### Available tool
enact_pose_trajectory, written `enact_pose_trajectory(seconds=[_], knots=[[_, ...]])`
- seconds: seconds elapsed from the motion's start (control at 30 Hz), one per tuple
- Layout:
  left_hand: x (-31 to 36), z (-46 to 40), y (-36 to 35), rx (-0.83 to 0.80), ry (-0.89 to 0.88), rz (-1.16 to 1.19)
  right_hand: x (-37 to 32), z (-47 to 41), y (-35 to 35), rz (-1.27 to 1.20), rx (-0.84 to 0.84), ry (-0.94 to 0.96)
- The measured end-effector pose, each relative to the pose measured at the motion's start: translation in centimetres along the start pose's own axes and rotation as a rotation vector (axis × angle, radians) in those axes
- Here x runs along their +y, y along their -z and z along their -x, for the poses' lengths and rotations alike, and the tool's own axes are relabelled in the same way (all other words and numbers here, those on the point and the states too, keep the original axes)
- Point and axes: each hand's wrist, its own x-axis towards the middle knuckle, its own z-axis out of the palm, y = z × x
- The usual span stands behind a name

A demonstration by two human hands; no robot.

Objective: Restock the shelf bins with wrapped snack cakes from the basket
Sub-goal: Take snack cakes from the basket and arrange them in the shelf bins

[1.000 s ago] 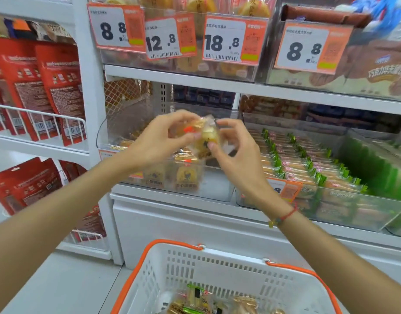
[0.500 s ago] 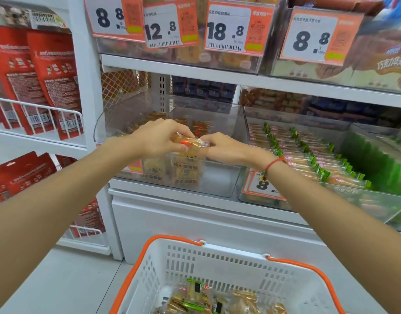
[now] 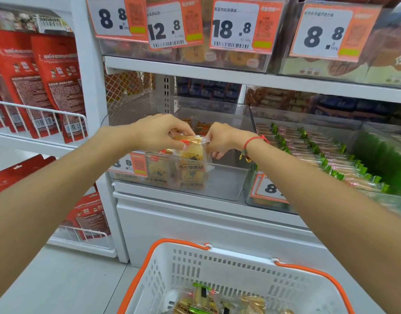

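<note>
A clear-wrapped yellow snack cake (image 3: 191,139) lies flat between both hands, just above the front rim of a clear shelf bin (image 3: 229,177). My left hand (image 3: 160,132) pinches its left end and my right hand (image 3: 222,138) pinches its right end. Inside the bin, several matching yellow cakes (image 3: 190,168) stand upright against the front wall. Below, a white basket with an orange rim (image 3: 154,252) holds more wrapped snacks (image 3: 217,301).
To the right, a second clear bin holds rows of green-edged wrapped bars (image 3: 319,152). Orange price tags (image 3: 242,23) hang from the shelf above. Red pouches (image 3: 50,82) fill wire racks on the left. A white shelf base (image 3: 195,227) stands behind the basket.
Both hands have lowered the cake from chest height toward the bin and turned it flat. The view has moved closer to the shelf.
</note>
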Motion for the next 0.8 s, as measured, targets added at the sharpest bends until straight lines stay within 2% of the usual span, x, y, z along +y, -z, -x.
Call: enact_pose_trajectory(seconds=[0.17, 0.27, 0.33, 0.4, 0.5, 0.63, 0.8], knots=[[0.5, 0.3, -0.1, 0.075, -0.013, -0.06, 1.1, -0.1, -0.9, -0.196, 0.18, 0.039], [1.2, -0.3, -0.9, -0.006, -0.007, -0.189, 1.9, 0.4, -1.8, -0.386, 0.267, 0.022], [1.7, -0.8, -1.7, -0.078, 0.031, -0.248, 2.3, 0.8, -2.2, -0.413, 0.277, 0.005], [2.0, -1.1, -2.1, -0.112, 0.063, -0.195, 2.4, 1.1, -2.1, -0.384, 0.234, -0.013], [2.1, -1.3, -2.2, -0.107, 0.103, -0.054, 2.0, 1.7, -1.0, -0.406, 0.077, -0.093], [1.3, -1.7, -2.7, -0.029, 0.109, -0.135, 1.0, 2.7, -0.2, -0.182, -0.115, -0.069], [0.5, -3.4, -3.6, -0.19, 0.264, -0.083, 0.4, 3.0, -1.2, -0.041, -0.061, -0.062]])
